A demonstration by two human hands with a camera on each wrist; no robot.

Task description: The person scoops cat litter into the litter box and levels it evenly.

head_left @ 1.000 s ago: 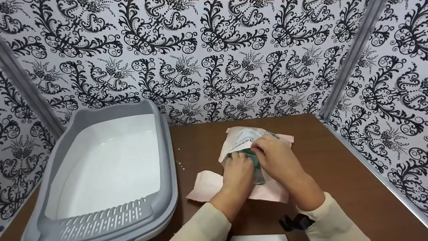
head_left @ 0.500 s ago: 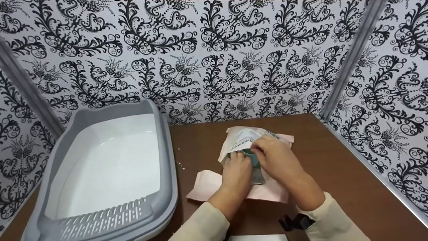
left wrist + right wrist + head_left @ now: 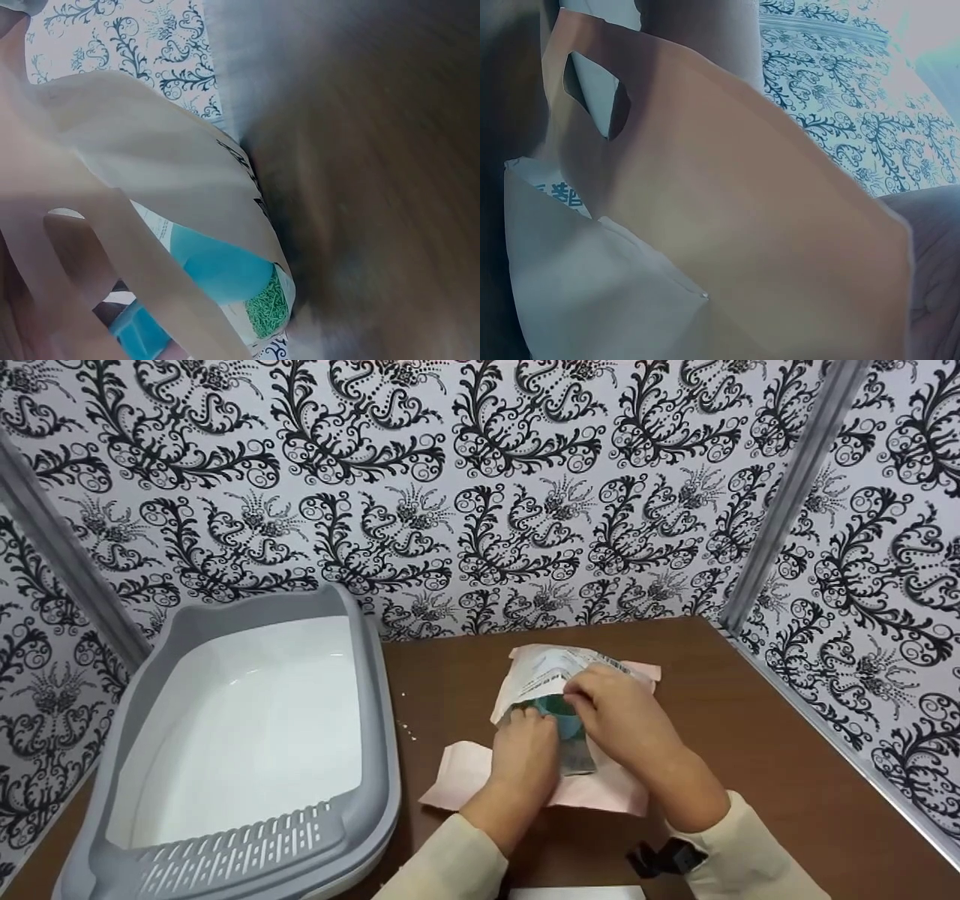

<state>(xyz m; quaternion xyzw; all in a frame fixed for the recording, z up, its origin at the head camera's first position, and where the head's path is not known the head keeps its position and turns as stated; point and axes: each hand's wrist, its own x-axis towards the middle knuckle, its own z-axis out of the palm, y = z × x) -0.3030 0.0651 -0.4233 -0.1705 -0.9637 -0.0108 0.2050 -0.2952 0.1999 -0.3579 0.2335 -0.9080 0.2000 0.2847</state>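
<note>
A pale pink paper bag (image 3: 540, 667) with a printed label lies opened on the table, its mouth facing me. My left hand (image 3: 526, 750) reaches into the mouth, fingers curled at the left side of a blue-green cup (image 3: 568, 726). In the left wrist view, parts of the cup (image 3: 217, 266) show on both sides of a finger, beside green pellets (image 3: 268, 309). My right hand (image 3: 626, 712) pinches the edge of the bag's upper flap. The right wrist view shows mostly a bag panel (image 3: 727, 202) with an oval handle hole; the fingertips are hidden there.
A grey-rimmed white litter box (image 3: 380, 720) with a slotted front ledge stands on the left. White crumbs (image 3: 406, 727) lie between it and the bag. A flat white object (image 3: 577, 893) shows at the lower edge. Patterned walls (image 3: 480, 510) enclose the brown table (image 3: 750, 750).
My left hand has shifted slightly left and toward me, and more of the blue-green cup's rim and inside shows. The right hand stays at the bag's flap.
</note>
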